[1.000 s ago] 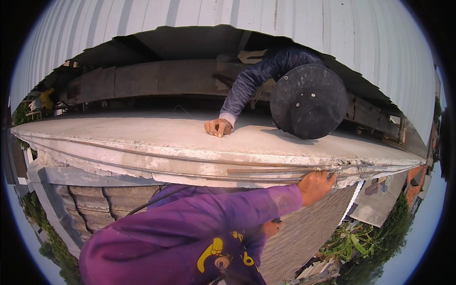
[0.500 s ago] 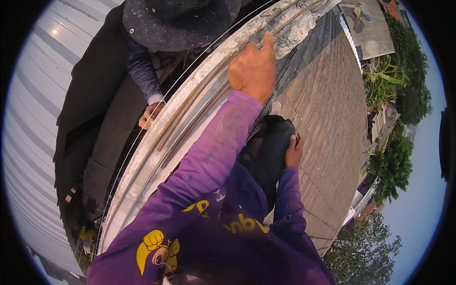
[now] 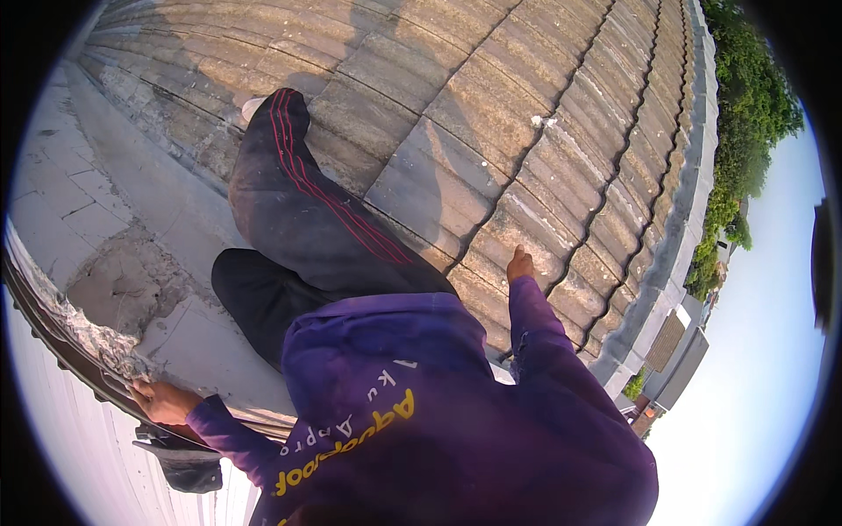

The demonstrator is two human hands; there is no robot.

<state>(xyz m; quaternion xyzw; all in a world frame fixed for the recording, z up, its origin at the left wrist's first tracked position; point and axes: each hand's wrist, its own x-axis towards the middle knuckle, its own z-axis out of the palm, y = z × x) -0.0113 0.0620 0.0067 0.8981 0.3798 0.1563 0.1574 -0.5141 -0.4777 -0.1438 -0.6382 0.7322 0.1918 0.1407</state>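
Note:
My left hand [image 3: 165,403], at the lower left, has its fingers closed over the rods [image 3: 118,382] along the broken concrete ledge edge. My right hand [image 3: 520,261] hangs low over the tiled roof [image 3: 474,79], fingers loosely apart and slightly bent, with nothing visible in them; whether it touches a tile is unclear. My legs [image 3: 307,202], in dark pants with red stripes, extend across a pale ledge [image 3: 145,175] onto the tiles, one foot [image 3: 250,110] near the upper left. A cavity of rough grey mortar [image 3: 118,289] lies above my left hand.
Below the ledge at lower left are a dark hat [image 3: 189,463] and white corrugated metal [image 3: 79,412]. A grey ridge strip [image 3: 675,263] borders the tiles on the right, with trees [image 3: 745,114] and lower buildings [image 3: 675,351] beyond.
The view has swung round from the co-worker under the metal roof to my legs and tiles. My left hand has moved to the lower left, still at the rods; my right has left my thigh.

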